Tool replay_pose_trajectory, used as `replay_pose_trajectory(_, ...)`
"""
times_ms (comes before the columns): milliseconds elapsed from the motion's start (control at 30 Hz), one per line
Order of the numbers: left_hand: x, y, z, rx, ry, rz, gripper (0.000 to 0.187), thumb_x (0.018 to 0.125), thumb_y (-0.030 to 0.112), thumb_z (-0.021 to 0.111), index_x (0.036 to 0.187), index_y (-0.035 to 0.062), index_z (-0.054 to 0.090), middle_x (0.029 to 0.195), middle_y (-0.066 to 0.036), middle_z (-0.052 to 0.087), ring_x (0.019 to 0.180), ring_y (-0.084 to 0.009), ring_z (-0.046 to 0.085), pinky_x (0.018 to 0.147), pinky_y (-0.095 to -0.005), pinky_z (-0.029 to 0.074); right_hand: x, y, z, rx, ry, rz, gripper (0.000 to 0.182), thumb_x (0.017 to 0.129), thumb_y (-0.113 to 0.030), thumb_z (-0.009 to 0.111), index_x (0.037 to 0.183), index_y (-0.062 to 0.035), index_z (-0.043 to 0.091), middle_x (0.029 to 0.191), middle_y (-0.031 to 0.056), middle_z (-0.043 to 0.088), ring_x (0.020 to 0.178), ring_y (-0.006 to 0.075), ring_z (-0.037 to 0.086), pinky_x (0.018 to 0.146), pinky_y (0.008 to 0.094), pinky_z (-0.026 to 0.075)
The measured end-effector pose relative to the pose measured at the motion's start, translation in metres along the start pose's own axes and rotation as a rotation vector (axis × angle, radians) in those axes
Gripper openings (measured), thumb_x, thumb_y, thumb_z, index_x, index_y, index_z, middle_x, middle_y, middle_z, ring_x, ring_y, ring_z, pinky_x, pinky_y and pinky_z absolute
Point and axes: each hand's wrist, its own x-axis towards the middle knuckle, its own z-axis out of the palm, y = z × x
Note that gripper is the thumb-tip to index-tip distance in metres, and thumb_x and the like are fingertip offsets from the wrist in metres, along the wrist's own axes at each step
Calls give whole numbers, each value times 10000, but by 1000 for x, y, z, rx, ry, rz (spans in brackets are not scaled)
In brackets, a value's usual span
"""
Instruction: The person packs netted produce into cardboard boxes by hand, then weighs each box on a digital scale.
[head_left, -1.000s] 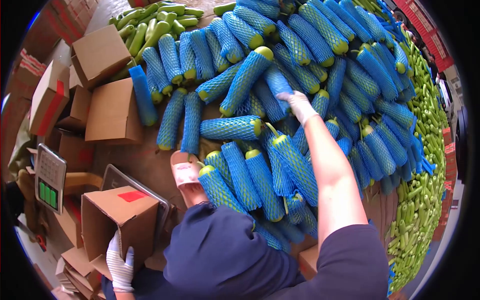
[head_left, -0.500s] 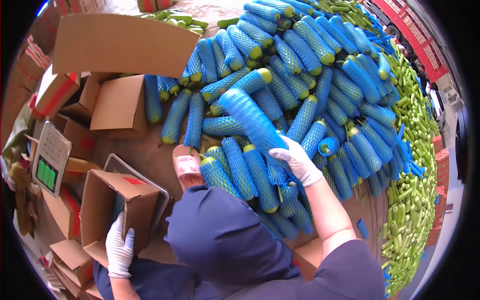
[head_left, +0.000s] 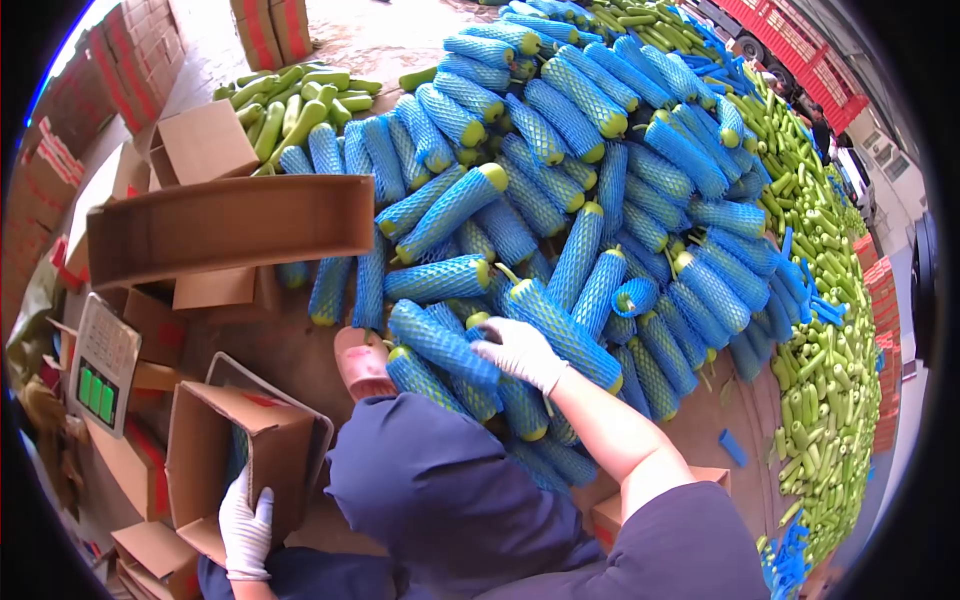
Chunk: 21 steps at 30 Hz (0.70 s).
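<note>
My right hand (head_left: 522,353), in a white glove, grips a long green gourd in a blue foam net (head_left: 440,343), held slantwise low over the near side of the pile. Its fingers are closed at the gourd's right end. My left hand (head_left: 246,528), in a striped white glove, is wrapped round the near edge of an open cardboard box (head_left: 285,450). That box lies tipped with its opening to the left, on a metal-rimmed platform (head_left: 325,435). A strip of blue netting shows inside it; the rest of its inside is hidden.
Many netted gourds (head_left: 580,345) are heaped ahead; bare green gourds (head_left: 825,400) line the right. A scale display (head_left: 104,365) and cartons (head_left: 155,560) stand left. A large open carton (head_left: 235,228) hangs across the upper left, its support unseen. A sandalled foot (head_left: 362,362) is near the pile.
My right hand has come down and left with a netted gourd, which now lies lower over the pile. The large carton has dropped and tilted, showing its inside. My left hand keeps its hold.
</note>
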Motion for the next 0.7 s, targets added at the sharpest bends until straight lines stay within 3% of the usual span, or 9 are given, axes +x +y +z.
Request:
replay_pose_trajectory(100, -2, 1, 0, 24, -4, -26, 435, 884, 40, 623, 1315, 5, 579, 1146, -203, 661, 1044, -341, 646, 963, -374, 477, 22, -8, -45, 103, 238, -75, 430, 854, -340, 703, 1151, -32, 660, 1022, 160, 712, 942, 278, 691, 846, 356, 535)
replay_pose_trajectory(200, -3, -7, 5, 17, 33, -51, 380, 875, 51, 634, 1251, 1, 615, 1084, -195, 668, 986, -333, 653, 920, -377, 489, 77, 61, -69, 464, 462, -69, 406, 870, -227, 739, 1204, -20, 635, 1071, 130, 710, 974, 209, 679, 884, 333, 530)
replay_pose_trajectory(300, -4, -18, 1, 9, -13, -155, 314, 927, 97, 610, 1209, -41, 615, 1084, -168, 688, 1015, -276, 653, 939, -344, 479, 134, 128, -100, 409, 647, 40, 459, 884, -197, 730, 1262, 12, 576, 1155, 143, 685, 1039, 203, 657, 934, 323, 508)
replay_pose_trajectory(333, -2, -11, -1, 13, -18, -162, 314, 927, 97, 610, 1209, -41, 615, 1084, -168, 688, 1015, -276, 653, 939, -344, 479, 140, 132, -109, 486, 638, 114, 511, 882, -227, 730, 1286, 32, 553, 1190, 169, 671, 1108, 223, 638, 972, 333, 486)
replay_pose_trajectory(400, 2, 2, -8, 275, -78, -95, 381, 981, 296, 608, 1188, -24, 622, 1050, -233, 683, 964, -364, 662, 876, -406, 508, 163, 150, -111, 463, 649, 302, 598, 846, -303, 750, 1284, 58, 561, 1264, 207, 639, 1177, 270, 611, 1011, 362, 460)
replay_pose_trajectory(433, 2, 2, -8, 262, -76, -109, 377, 981, 297, 608, 1174, -26, 624, 1026, -225, 683, 935, -359, 660, 863, -406, 507, 175, 157, -109, 463, 639, 311, 598, 846, -303, 750, 1284, 58, 561, 1264, 207, 639, 1177, 270, 611, 1011, 362, 460)
replay_pose_trajectory(500, 3, 5, -9, 273, -98, -137, 368, 981, 299, 607, 1150, -27, 627, 1003, -223, 681, 909, -360, 656, 841, -409, 508, 195, 169, -102, 325, 502, 702, 674, 824, -407, 742, 1275, 66, 578, 1278, 198, 624, 1192, 276, 576, 993, 399, 449)
replay_pose_trajectory(600, 5, 8, -11, 303, -122, -166, 340, 981, 297, 607, 1085, -26, 631, 941, -218, 671, 843, -366, 640, 784, -417, 506, 212, 186, -95, 585, 648, 629, 759, 796, -440, 747, 1293, 105, 565, 1390, 223, 553, 1266, 309, 528, 1042, 393, 414)
replay_pose_trajectory(700, 5, 7, -10, 337, -103, -139, 312, 973, 277, 619, 1060, -22, 633, 917, -221, 664, 827, -373, 636, 773, -422, 505, 232, 208, -86, 520, 863, 713, 924, 773, -570, 741, 1376, 85, 495, 1456, 208, 495, 1380, 305, 425, 1114, 393, 350)
